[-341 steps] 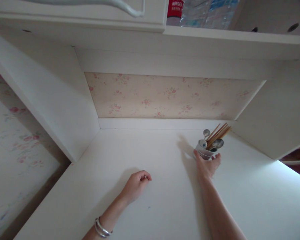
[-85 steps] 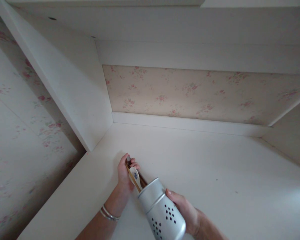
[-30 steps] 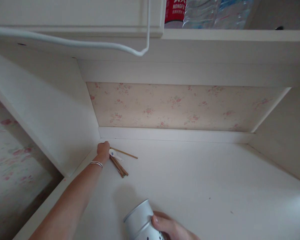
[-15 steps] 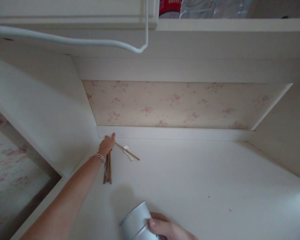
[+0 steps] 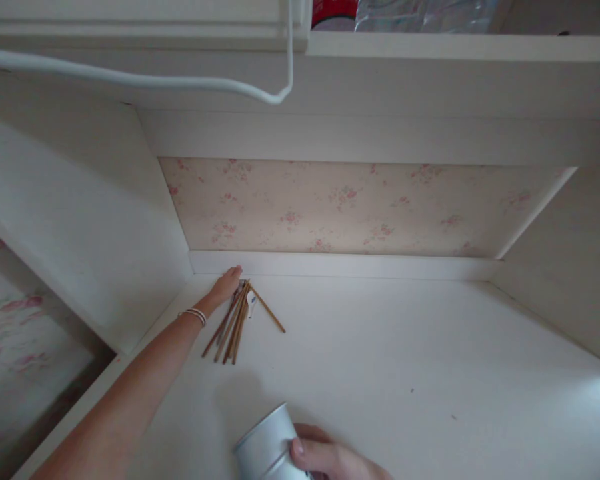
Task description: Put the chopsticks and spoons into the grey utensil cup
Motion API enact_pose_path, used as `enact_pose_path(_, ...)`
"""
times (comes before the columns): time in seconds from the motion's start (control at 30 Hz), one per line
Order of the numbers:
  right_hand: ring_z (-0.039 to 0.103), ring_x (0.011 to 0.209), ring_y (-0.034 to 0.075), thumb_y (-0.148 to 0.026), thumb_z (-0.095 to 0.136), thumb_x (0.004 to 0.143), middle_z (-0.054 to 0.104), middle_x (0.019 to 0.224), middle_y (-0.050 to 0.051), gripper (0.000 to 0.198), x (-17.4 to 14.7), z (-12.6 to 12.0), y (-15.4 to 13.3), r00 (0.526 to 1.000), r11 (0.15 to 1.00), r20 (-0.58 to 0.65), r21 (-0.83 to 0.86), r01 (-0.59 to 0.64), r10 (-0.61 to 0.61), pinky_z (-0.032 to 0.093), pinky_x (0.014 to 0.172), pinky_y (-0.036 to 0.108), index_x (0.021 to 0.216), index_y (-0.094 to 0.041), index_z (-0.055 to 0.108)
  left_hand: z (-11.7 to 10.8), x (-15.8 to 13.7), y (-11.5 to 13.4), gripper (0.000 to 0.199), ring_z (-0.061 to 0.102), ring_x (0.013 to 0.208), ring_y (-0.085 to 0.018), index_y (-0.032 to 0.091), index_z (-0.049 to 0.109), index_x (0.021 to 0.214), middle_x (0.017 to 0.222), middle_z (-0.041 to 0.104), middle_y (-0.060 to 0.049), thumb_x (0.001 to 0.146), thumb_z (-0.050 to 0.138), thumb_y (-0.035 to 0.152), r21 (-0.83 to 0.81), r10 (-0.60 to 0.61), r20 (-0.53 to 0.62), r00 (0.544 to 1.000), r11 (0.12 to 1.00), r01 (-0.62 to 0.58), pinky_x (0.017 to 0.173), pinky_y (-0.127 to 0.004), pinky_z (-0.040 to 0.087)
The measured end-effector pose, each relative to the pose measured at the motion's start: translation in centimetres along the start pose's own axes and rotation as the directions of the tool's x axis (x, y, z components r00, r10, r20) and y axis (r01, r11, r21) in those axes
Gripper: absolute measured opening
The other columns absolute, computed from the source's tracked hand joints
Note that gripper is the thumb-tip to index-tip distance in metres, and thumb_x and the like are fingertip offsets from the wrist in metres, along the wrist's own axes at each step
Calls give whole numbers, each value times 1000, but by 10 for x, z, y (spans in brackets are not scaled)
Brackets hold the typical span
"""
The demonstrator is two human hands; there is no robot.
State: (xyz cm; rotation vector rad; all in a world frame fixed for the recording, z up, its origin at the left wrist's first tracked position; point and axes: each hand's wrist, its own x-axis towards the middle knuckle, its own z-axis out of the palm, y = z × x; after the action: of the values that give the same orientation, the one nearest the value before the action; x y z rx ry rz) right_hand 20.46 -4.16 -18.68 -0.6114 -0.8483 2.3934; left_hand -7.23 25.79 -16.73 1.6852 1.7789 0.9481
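My left hand [image 5: 227, 283] reaches to the back left of the white surface, its visible fingers stretched out beside the upper ends of several brown chopsticks [image 5: 233, 328]. The chopsticks fan out toward me; part of a metal utensil shows among them near my fingers. One chopstick [image 5: 269, 309] lies apart, slanting to the right. A small white spoon [image 5: 251, 303] rests between it and the bundle. At the bottom, my right hand [image 5: 325, 453] is wrapped round a silver-grey metal can [image 5: 267, 447], tilted to the left; its lower part is cut off by the frame.
Above hangs a cabinet shelf [image 5: 430, 48] with a red-labelled item [image 5: 334, 12] and clear plastic [image 5: 405, 15]. A white cable [image 5: 155, 81] droops at the upper left. White side panels [image 5: 90, 200] and flowered wallpaper [image 5: 330, 207] enclose the white surface [image 5: 370, 347]. Small dark specks lie on it.
My left hand has moved a little right, and the chopsticks have shifted right and spread into a fan. The spoon is now more upright in view. My right hand still holds the can.
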Motion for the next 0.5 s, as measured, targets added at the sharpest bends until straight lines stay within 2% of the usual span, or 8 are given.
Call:
enact_pose_path(0.1, 66, 87, 23, -48, 75, 69, 70, 94, 10, 64, 2, 5, -2, 999, 999, 38, 3, 33, -33, 45, 80, 29, 118, -8, 60, -9, -20, 5, 23, 50, 120, -27, 19, 62, 99, 115, 64, -10, 85, 51, 33, -46, 35, 31, 999, 998, -34, 108, -37, 28)
enact_pose_path(0.2, 65, 77, 18, -46, 76, 67, 70, 93, 10, 64, 4, 9, -3, 995, 994, 1, 56, 97, -97, 46, 70, 25, 117, -9, 61, -10, -55, 7, 10, 53, 115, -27, 22, 65, 84, 105, 66, -7, 75, 62, 25, -118, 89, 72, 993, 990, -80, 108, -35, 30)
enact_pose_path(0.27, 64, 73, 17, -46, 74, 70, 69, 92, 10, 60, 5, 11, -4, 989, 985, -30, 95, 145, -143, 46, 67, 25, 117, -10, 60, -7, -80, 7, 7, 56, 111, -25, 22, 66, 78, 98, 67, -6, 71, 66, 20, -172, 119, 110, 987, 980, -100, 107, -32, 33)
enact_pose_path(0.4, 65, 82, 20, -42, 67, 80, 69, 93, 11, 50, 4, 13, -6, 978, 977, -82, 71, 199, -193, 47, 78, 31, 117, -11, 59, -5, -115, 4, 17, 60, 106, -25, 22, 64, 71, 94, 68, -8, 61, 74, 11, -239, 156, 165, 974, 964, -115, 104, -30, 37)
enact_pose_path(0.5, 65, 87, 23, -41, 67, 79, 69, 95, 12, 50, 3, 15, -7, 978, 979, -64, 30, 203, -200, 46, 82, 33, 117, -10, 60, -12, -124, 0, 20, 60, 106, -27, 22, 61, 68, 98, 67, -11, 59, 75, 10, -264, 120, 125, 985, 961, -84, 99, -32, 42)
